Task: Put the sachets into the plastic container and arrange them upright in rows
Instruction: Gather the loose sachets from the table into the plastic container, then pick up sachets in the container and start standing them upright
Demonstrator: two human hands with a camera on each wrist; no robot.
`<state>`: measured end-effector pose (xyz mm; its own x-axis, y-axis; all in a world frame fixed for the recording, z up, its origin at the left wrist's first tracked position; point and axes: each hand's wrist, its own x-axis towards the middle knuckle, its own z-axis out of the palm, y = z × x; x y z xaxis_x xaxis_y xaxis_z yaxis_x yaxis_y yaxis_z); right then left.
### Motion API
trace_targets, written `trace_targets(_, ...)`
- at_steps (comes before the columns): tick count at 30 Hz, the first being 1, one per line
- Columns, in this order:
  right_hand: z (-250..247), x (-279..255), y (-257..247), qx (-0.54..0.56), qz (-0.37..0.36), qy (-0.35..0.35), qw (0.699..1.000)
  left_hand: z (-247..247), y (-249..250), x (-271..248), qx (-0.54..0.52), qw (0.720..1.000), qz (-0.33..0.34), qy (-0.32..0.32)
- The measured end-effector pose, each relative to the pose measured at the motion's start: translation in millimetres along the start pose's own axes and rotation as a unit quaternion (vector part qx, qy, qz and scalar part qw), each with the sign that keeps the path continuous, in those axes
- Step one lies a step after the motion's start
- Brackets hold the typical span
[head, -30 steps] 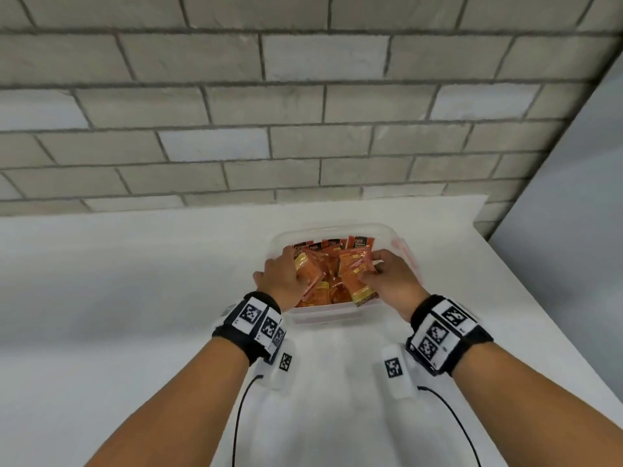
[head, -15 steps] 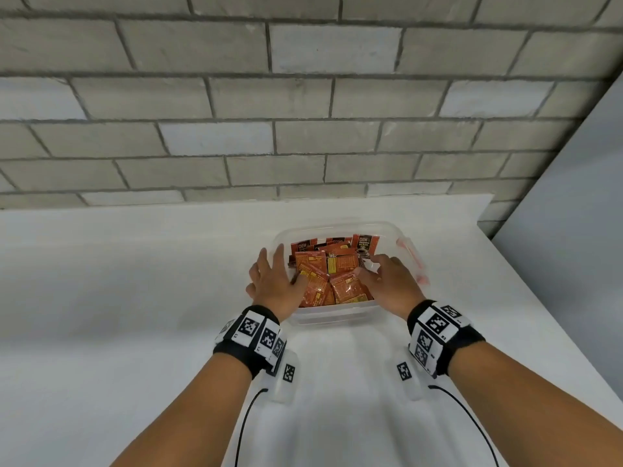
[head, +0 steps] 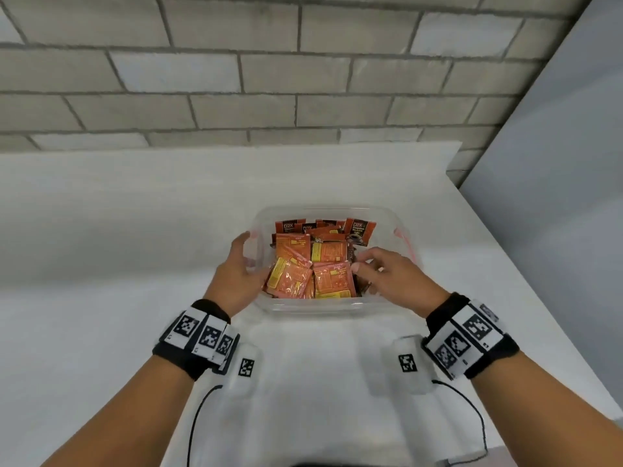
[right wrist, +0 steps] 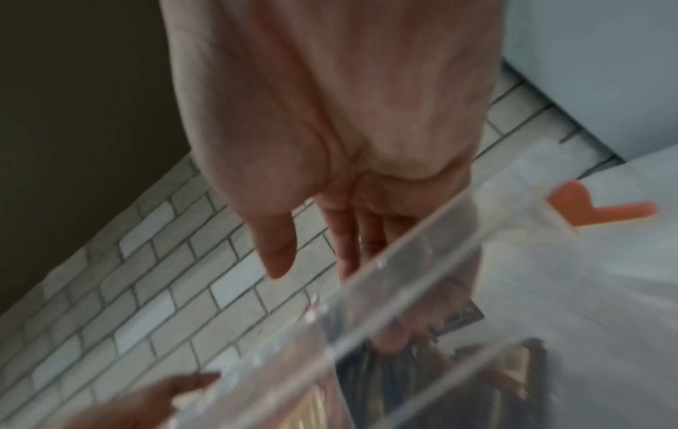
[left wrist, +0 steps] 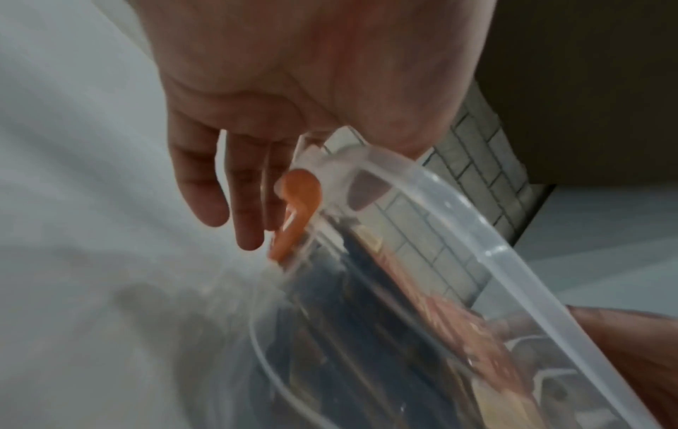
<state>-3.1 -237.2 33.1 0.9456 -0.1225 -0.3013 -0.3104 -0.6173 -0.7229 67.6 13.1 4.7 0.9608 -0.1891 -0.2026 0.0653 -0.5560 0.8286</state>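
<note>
A clear plastic container (head: 317, 308) stands on the white table, filled with orange sachets (head: 327, 254). The back ones stand upright and the front ones lean or lie flat. My left hand (head: 236, 274) lies against the container's left wall, its fingers (left wrist: 235, 188) straight down the outside and holding nothing. My right hand (head: 381, 274) reaches in over the right side. Its fingers (right wrist: 400, 333) touch the dark sachets (right wrist: 458, 322) at the right edge of the pile, seen through the wall, while the thumb (right wrist: 279, 255) sticks out free.
The container has orange latch clips on its left side (left wrist: 301, 191) and right side (head: 404, 241). A grey brick wall (head: 303, 79) runs behind the table, and a plain wall (head: 556, 163) closes off the right. The table's right edge (head: 539, 298) is near the container.
Both hands have let go of the sachets they held over the middle. The left has moved out to the container's left wall, and the right has shifted to the right side of the pile.
</note>
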Motion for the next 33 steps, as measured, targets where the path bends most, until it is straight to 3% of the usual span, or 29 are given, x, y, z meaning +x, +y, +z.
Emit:
trace_targets(2, -5, -12, 4, 0.035, -0.008, 0.046, 0.998, -3, -2, -7, -0.009, 1.0, -0.016, 0.022)
trace_targets(4, -16, -13, 12, 0.002, -0.024, 0.196, 0.98, -7, -1, -6, -0.031, 0.998, -0.03, 0.039)
trace_targets(6, -28, -7, 26, -0.053, 0.016, 0.277, 0.959, -10, 1, -3, -0.062, 0.996, -0.049, 0.027)
trace_targets(8, -33, -2, 42, -0.048, 0.095, 0.246, 0.963, -11, 4, -3, -0.073, 0.996, -0.059, -0.005)
trace_targets(10, -27, -1, 57, 0.018, 0.127, 0.197, 0.972, -10, 5, -7, -0.063, 0.996, -0.057, -0.026)
trace_targets(15, -3, -31, 67, 0.152, 0.117, 0.155, 0.969, -13, -6, -35, -0.054, 0.997, -0.046, -0.036)
trace_targets(22, 14, -92, 66, 0.179, 0.104, 0.137, 0.969, -17, -37, -72, -0.101, 0.993, -0.043, 0.036)
trace_targets(26, 18, -103, 70, 0.191, 0.122, 0.127, 0.966, -10, -41, -81, -0.165, 0.985, -0.051, 0.018)
trace_targets(30, 21, -101, 77, 0.172, 0.128, 0.154, 0.965, -2, -45, -87, -0.169, 0.985, -0.046, -0.009)
trace_targets(33, 23, -97, 72, 0.216, 0.139, 0.163, 0.953, 1, -45, -89, -0.166, 0.985, -0.052, -0.004)
